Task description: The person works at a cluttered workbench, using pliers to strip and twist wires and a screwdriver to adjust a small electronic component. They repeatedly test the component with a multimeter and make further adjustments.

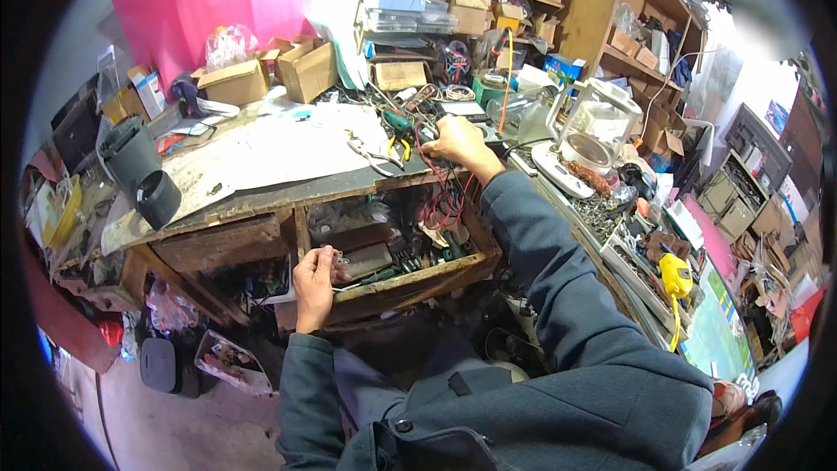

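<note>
My right hand (459, 141) reaches over the bench's front edge, fingers curled down and closed beside red and black wires; whatever they hold is hidden. Thin red wires (446, 202) hang below it into an open wooden drawer (418, 290). My left hand (315, 283) is at the drawer's front left corner, fingers pinched together, their contents unclear. Inside the drawer lie a brown oblong case (359, 238) and several small tools. On the bench left of my right hand are yellow-handled pliers (401, 151), pliers with pale handles (373, 157) and a green tool (397, 120).
A large pale sheet (279, 153) covers much of the bench, with cardboard boxes (307, 68) behind it. A black cylinder (159, 198) stands at the left. To the right are a clear-sided appliance (602, 122), loose hardware and a yellow tape measure (676, 276). Loaded shelves (602, 0) rise behind.
</note>
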`<state>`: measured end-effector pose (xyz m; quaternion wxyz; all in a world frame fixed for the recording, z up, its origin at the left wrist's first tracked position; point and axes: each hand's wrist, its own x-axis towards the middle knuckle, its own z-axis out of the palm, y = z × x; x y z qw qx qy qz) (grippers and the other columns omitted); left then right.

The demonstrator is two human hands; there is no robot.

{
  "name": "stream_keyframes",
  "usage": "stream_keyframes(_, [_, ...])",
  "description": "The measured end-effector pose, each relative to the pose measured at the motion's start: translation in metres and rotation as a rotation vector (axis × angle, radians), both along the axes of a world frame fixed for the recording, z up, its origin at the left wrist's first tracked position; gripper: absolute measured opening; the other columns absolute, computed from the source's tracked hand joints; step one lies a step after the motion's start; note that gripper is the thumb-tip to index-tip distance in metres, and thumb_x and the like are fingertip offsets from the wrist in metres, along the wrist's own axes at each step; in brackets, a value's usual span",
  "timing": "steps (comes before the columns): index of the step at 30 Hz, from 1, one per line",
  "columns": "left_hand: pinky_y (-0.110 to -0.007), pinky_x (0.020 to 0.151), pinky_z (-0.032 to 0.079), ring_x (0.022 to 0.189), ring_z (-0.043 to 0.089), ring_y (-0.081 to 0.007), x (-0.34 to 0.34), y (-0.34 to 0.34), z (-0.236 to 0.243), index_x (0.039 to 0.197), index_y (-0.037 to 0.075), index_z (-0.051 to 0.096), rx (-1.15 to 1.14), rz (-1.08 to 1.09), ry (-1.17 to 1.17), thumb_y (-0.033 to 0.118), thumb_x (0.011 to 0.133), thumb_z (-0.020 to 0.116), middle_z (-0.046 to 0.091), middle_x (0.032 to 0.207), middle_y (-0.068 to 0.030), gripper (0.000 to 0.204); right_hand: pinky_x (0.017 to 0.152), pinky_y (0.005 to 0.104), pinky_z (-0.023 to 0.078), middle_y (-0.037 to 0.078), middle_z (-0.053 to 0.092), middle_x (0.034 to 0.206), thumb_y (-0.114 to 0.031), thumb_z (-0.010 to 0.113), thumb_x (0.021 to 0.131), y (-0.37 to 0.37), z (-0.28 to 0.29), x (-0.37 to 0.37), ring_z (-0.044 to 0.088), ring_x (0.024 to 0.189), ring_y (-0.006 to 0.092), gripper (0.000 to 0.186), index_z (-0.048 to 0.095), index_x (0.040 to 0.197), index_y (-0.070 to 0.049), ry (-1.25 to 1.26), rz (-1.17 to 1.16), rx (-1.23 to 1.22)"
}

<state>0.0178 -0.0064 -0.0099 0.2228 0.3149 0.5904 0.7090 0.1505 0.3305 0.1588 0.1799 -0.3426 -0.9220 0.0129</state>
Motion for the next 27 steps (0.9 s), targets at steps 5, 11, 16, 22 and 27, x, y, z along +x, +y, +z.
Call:
stream_keyframes(5, [-0.034, 0.070, 0.061, 0.078, 0.073, -0.0206, 0.001, 0.006, 0.005, 0.113, -0.002, 0.066, 0.090, -0.038, -0.103, 0.034, 0.107, 0.058, 0.072, 0.092, -0.0113, 0.037, 0.069, 0.0461, 0.055, 0.015, 0.071, 0.076, -0.046, 0.066, 0.093, -0.006, -0.013, 0.008, 0.070, 0.071, 0.0326, 0.044, 0.069, 0.085, -0.003, 0.508, 0.081, -0.235])
stream_keyframes(11, [-0.036, 0.078, 0.062, 0.087, 0.075, -0.0254, -0.010, 0.002, -0.003, 0.117, -0.002, 0.066, 0.061, -0.049, -0.236, 0.028, 0.106, 0.061, 0.072, 0.099, -0.0114, 0.033, 0.066, 0.0307, 0.041, 0.001, 0.057, 0.072, -0.040, 0.050, 0.107, -0.092, -0.037, 0.003, 0.051, 0.070, 0.0120, 0.045, 0.064, 0.083, -0.005, 0.634, 0.555, -0.863])
stream_keyframes(16, [-0.038, 0.092, 0.060, 0.103, 0.074, -0.0287, -0.007, 0.003, 0.002, 0.132, -0.008, 0.057, 0.084, -0.085, -0.207, 0.019, 0.105, 0.061, 0.071, 0.115, -0.0201, 0.038, 0.069, 0.0281, 0.041, -0.005, 0.055, 0.080, -0.035, 0.048, 0.111, -0.120, -0.058, -0.012, 0.046, 0.074, 0.0089, 0.039, 0.062, 0.090, -0.005, 0.589, 0.674, -0.880])
stream_keyframes(22, [-0.039, 0.090, 0.061, 0.100, 0.075, -0.0296, -0.006, 0.002, 0.006, 0.125, -0.002, 0.061, 0.111, -0.075, -0.261, 0.022, 0.107, 0.058, 0.073, 0.113, -0.0200, 0.029, 0.053, 0.0235, 0.045, 0.001, 0.067, 0.076, -0.038, 0.058, 0.107, -0.097, -0.105, -0.042, 0.058, 0.060, 0.0083, 0.036, 0.068, 0.094, -0.006, 0.897, 0.664, -1.208])
stream_keyframes(27, [-0.037, 0.089, 0.061, 0.101, 0.074, -0.0287, -0.008, -0.001, 0.007, 0.124, 0.000, 0.060, 0.077, -0.057, -0.284, 0.022, 0.108, 0.057, 0.072, 0.112, -0.0180, 0.028, 0.050, 0.0284, 0.056, 0.012, 0.073, 0.081, -0.034, 0.062, 0.105, -0.103, -0.112, -0.042, 0.067, 0.055, 0.0175, 0.033, 0.067, 0.103, -0.001, 0.904, 0.673, -1.494])
